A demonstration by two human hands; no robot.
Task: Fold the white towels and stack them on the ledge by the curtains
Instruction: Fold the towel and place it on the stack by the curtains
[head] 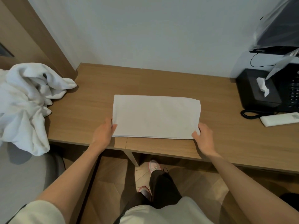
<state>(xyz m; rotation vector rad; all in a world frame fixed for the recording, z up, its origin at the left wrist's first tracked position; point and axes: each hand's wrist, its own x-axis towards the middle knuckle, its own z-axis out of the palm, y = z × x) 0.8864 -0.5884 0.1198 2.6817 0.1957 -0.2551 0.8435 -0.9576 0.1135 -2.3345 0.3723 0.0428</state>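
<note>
Pinching with the left hand (103, 133) the near left corner of the white towel (156, 116), flat on the desk (90, 101); with the right hand (203, 136), its near right corner. Seems mid-fold; next, probably bringing one end over the other, edges aligned.

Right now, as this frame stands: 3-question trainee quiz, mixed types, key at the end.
1. True or false: the left hand and right hand each grip a near corner of the folded towel.
2. The pile of unfolded towels lies: A) left of the folded towel; B) right of it; C) on top of it.
3. Fill in: a white ___ sticks out of the black box on the desk.
Key: 1 true; 2 A; 3 tissue.
</note>
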